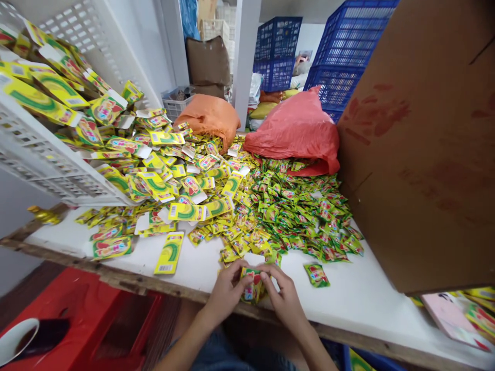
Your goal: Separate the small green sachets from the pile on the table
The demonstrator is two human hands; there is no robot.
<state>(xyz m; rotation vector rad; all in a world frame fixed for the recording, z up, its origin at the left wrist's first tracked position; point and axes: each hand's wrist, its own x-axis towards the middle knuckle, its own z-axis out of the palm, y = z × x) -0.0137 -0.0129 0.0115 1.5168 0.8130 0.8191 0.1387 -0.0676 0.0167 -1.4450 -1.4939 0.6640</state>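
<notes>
Close to the table's front edge, my left hand (pixel 228 288) and my right hand (pixel 282 291) pinch a small yellow-and-green candy box (pixel 251 288) from both sides. Its white end flap stands up at the far end. Whether anything is inside cannot be seen. Just beyond my fingers spreads a heap of small green candy packets (pixel 294 211), mixed with yellow packets (pixel 247 232) on its left. One loose packet (pixel 317 275) lies to the right of my right hand. On the left, a flat yellow box (pixel 169 252) rests near the edge.
A tipped white crate (pixel 69 165) spills yellow boxes (pixel 154 185) from the left. Behind the heap lie an orange bag (pixel 211 116) and a red bag (pixel 294 129). A large cardboard box (pixel 421 154) walls off the right. A red stool (pixel 73 314) stands below left.
</notes>
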